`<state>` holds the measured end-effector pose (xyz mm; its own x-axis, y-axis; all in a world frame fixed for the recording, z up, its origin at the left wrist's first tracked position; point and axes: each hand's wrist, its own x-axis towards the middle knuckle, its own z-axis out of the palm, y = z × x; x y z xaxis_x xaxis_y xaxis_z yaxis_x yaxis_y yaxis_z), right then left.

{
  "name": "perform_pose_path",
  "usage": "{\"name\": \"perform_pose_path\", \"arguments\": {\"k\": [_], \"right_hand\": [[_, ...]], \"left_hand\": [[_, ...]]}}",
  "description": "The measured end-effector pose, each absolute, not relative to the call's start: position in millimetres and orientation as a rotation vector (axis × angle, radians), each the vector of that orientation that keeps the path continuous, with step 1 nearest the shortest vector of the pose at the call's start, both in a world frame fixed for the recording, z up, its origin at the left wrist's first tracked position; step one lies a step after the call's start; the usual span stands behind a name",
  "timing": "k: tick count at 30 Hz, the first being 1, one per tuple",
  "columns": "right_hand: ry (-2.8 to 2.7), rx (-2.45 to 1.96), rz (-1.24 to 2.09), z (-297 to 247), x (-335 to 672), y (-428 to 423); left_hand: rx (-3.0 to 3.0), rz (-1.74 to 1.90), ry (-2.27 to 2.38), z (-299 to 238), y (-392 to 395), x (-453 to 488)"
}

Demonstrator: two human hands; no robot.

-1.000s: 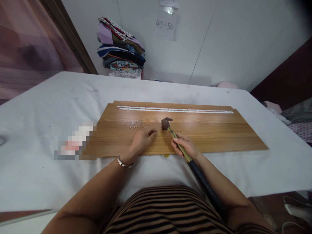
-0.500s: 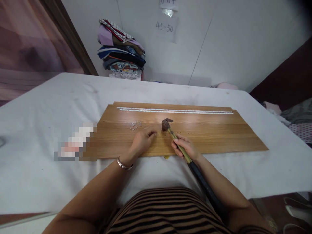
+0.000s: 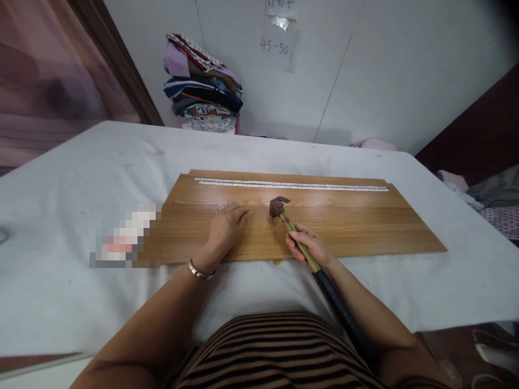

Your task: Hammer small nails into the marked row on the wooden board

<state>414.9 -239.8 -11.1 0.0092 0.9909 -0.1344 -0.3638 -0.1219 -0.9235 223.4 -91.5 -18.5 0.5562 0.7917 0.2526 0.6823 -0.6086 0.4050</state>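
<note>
**Spots lined up in the board, nails lying loose**

Nearest is the black grip of a claw hammer. The right hand is clamped around its handle, fingers and thumb wrapped. Past those fingers, the rusty head is over the wooden board; whether it touches the surface I cannot tell.

The left hand is over the board too, its fingers close together; whether the tips pinch a nail or stand slightly apart I cannot tell.

Just beyond the right fingers, 1 row of dark spots extends rightward. They look like nails already driven, though they are too small to be sure.

Judged from that, the hammering seems part done: just beyond the left fingers, loose nails, partly hidden by that hand, lie undriven. Their full count is unclear.

Farther from the fingers of both hands, 2 white marked strips run along the board's far side. Well beyond all fingers, folded clothes are stacked.
</note>
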Motion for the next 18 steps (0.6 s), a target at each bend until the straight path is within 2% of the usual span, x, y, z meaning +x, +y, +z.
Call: {"name": "perform_pose_path", "arguments": {"k": [8,18], "right_hand": [[-0.838,-1.052,1.43,-11.1,415.2,-240.1],[-0.856,-1.047,1.421,-14.2,417.5,-241.2]], "left_hand": [[2.625,0.403,1.257,-18.6,-86.1,222.3],[2.542,0.478,1.195,-19.8,-87.6,224.4]]}}
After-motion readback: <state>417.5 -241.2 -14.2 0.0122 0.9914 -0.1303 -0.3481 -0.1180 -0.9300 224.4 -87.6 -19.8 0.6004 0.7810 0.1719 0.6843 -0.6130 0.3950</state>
